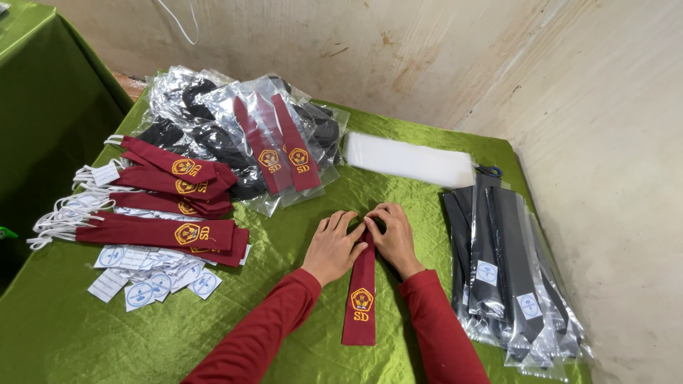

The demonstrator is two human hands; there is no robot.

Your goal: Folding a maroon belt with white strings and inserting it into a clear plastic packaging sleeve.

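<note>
Pinching the maroon tie [361, 284] (both hands [364, 242] closed).

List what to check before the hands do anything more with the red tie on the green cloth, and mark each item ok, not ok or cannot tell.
1. Both hands on the tie: left hand and right hand meet at its top end. Ok.
2. Red tie lies flat and straight, emblem up. Ok.
3. Top end neatly folded: hidden under the fingers. Cannot tell.
4. Bare green cloth around the tie, nothing touching it. Ok.
5. Paper tags lie at the left, apart from the tie. Ok.
6. Stack of clear sleeves lies beyond the hands. Ok.
</note>
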